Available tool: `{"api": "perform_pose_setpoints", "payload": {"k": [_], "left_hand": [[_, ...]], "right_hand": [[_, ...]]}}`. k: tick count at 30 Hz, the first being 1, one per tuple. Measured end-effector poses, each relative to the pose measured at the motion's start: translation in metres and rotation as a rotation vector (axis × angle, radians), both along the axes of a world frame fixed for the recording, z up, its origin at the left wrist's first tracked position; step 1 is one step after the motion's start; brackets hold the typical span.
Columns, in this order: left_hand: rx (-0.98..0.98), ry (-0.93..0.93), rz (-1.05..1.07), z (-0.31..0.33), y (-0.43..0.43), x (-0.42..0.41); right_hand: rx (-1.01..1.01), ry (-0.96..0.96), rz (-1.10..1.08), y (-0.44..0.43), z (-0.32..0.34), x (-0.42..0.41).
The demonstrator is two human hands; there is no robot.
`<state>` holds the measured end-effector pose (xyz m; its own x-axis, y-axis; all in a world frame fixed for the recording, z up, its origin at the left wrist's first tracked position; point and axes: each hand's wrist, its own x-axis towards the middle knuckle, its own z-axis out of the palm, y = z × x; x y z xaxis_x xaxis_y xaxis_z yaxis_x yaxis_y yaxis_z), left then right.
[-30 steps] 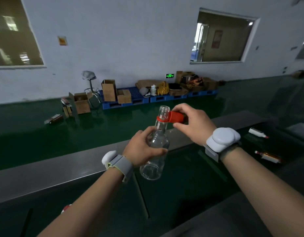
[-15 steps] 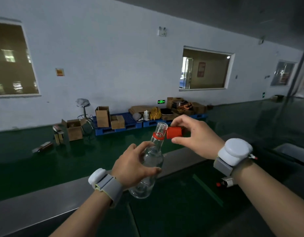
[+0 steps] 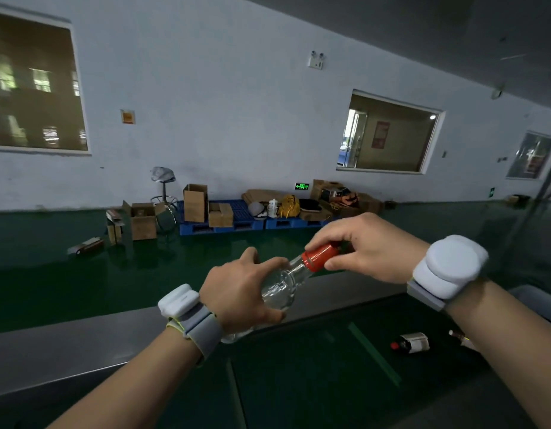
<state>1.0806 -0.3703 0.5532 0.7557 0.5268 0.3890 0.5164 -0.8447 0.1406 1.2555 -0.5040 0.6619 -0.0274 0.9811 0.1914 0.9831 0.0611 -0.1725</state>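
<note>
Your right hand [image 3: 367, 246] pinches a red cylindrical plastic cap [image 3: 319, 257] between the thumb below and the curled fingers above, with the wrist bent inward. The cap sits on the mouth of a clear glass bottle [image 3: 282, 289]. Your left hand [image 3: 240, 292] wraps round the bottle's body, its back toward you and the thumb raised along the shoulder. The bottle is held in the air, tilted so the neck points up and to the right, above a grey metal rail [image 3: 67, 345]. Both bare forearms reach in from the lower edge, and each wrist wears a white padded device on a grey strap. Beyond the rail, below your right arm, a dark labelled bottle [image 3: 412, 342] lies on its side on a dark green belt [image 3: 314, 382].
</note>
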Motion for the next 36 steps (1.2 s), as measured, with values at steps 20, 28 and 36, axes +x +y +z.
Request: {"api": "perform_pose_setpoints", "payload": {"k": [20, 28, 36], "left_hand": [[0.104, 0.012, -0.033, 0.005, 0.004, -0.001], [0.02, -0.013, -0.037, 0.008, 0.006, -0.003], [0.008, -0.006, -0.028, 0.004, 0.009, -0.005]], "right_hand": [[0.061, 0.2, -0.192, 0.01, -0.011, -0.001], [-0.043, 0.187, -0.099, 0.002, -0.003, 0.003], [0.041, -0.046, -0.206, 0.008, -0.012, 0.0]]}}
